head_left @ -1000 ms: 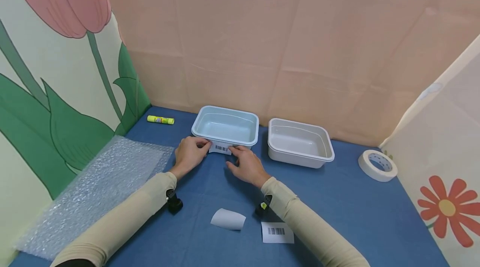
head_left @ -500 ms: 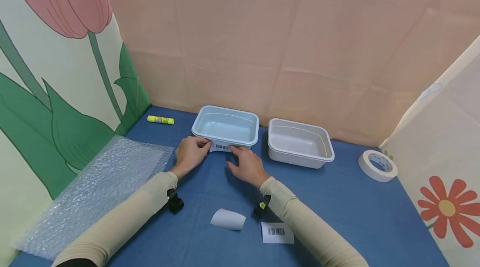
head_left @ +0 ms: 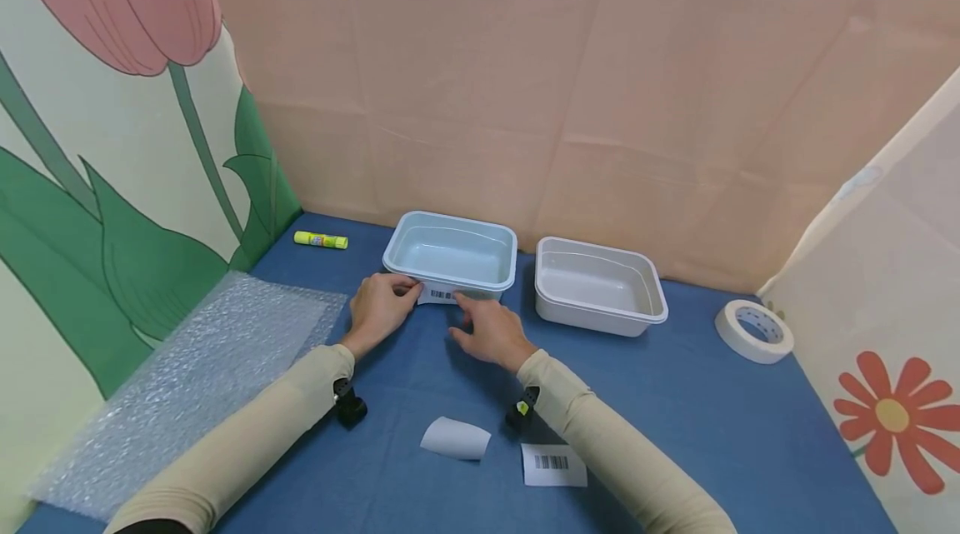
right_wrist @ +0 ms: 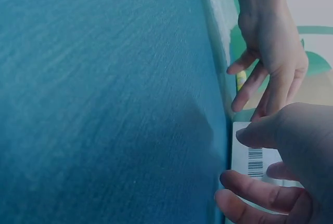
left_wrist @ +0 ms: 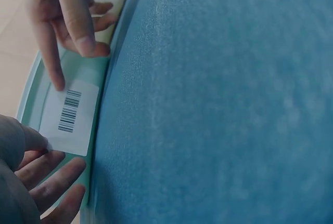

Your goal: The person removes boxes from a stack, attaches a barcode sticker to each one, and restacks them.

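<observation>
On the tub [head_left: 453, 249], 2 hands [head_left: 377, 309] [head_left: 493, 331] touch a label [left_wrist: 82, 117].

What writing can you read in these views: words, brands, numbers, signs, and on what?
No word or number is legible.
Label against the blue container: barcode, no readable text.
Loose label: barcode, no readable text.
Yellow-green stick: print too small.
Tape roll: core print too small.

Blue cloth [head_left: 675, 417] bears two tubs [head_left: 450, 255] [head_left: 600, 284], tape [head_left: 738, 340], glue stick [head_left: 321, 240], papers [head_left: 455, 439] [head_left: 555, 476], bubble wrap [head_left: 195, 376].
</observation>
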`<act>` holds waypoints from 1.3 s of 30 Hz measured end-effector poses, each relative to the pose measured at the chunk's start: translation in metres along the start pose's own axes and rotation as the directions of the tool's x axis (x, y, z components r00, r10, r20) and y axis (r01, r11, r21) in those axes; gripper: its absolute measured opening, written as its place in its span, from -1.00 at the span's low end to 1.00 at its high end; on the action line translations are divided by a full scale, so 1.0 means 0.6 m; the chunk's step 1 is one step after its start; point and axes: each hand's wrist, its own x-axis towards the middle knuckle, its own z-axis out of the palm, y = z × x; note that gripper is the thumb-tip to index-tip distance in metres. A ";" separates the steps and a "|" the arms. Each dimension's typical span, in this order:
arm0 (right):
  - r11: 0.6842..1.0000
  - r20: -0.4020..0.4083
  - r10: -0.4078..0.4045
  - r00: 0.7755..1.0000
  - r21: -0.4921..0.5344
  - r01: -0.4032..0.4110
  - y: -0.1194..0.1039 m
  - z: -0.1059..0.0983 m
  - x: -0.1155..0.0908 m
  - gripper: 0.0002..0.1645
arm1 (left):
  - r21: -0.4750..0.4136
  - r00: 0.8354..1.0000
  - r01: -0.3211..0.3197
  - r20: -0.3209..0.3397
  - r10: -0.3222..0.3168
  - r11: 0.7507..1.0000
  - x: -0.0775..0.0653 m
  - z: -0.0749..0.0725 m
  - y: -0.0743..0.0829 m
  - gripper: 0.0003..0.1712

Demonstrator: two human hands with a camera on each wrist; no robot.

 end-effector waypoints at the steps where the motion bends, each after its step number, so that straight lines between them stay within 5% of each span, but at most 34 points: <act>1: 1.000 0.003 0.003 1.000 0.001 -0.003 0.001 0.001 0.001 -0.23 | -0.002 1.000 0.002 0.000 -0.002 1.000 0.000 0.000 0.000 -0.78; 18: 1.000 0.024 0.010 1.000 0.001 -0.010 0.002 -0.004 0.001 -0.20 | -0.026 1.000 -0.006 0.024 0.006 1.000 0.008 -0.011 -0.012 -0.76; 27: 1.000 0.026 0.014 1.000 -0.006 -0.014 0.000 -0.004 0.002 -0.19 | -0.068 0.968 -0.125 0.209 0.137 0.990 -0.005 -0.011 -0.002 -0.70; 35: 0.999 0.034 0.038 0.999 0.013 -0.039 0.003 -0.009 0.001 -0.19 | -0.039 0.980 -0.069 0.185 0.075 0.997 -0.006 -0.023 -0.007 -0.68; 39: 0.999 0.032 0.047 0.998 -0.002 -0.047 0.005 -0.007 0.002 -0.20 | -0.037 0.969 -0.079 0.230 0.086 0.996 -0.004 -0.024 -0.010 -0.67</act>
